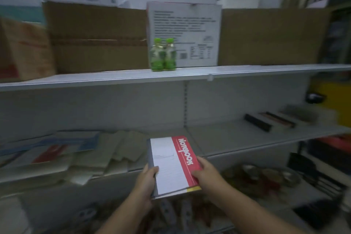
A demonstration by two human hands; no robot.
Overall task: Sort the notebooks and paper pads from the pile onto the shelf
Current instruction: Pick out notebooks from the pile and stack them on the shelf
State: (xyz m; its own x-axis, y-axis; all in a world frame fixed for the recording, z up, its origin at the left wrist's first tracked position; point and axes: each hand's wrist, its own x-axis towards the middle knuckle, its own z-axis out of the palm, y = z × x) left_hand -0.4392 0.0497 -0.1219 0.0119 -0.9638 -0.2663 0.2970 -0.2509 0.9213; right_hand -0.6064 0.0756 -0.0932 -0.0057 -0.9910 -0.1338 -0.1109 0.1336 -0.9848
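Both hands hold a red and white notebook [171,163] marked "Notebook" in front of the middle shelf [228,137]. My left hand [147,178] grips its left edge, thumb on the cover. My right hand [206,174] grips its red right edge. The notebook's far end reaches over the shelf's front lip. A loose pile of notebooks and pads [62,152] lies on the shelf's left half, blurred. A short row of dark-spined notebooks [273,119] lies on the shelf's right end.
The upper shelf [171,75] carries cardboard boxes [98,36], a white printed box [190,32] and two green-capped bottles [163,55]. Below the middle shelf sits a lower level with blurred packaged goods [262,178]. Dark items stand at the right edge.
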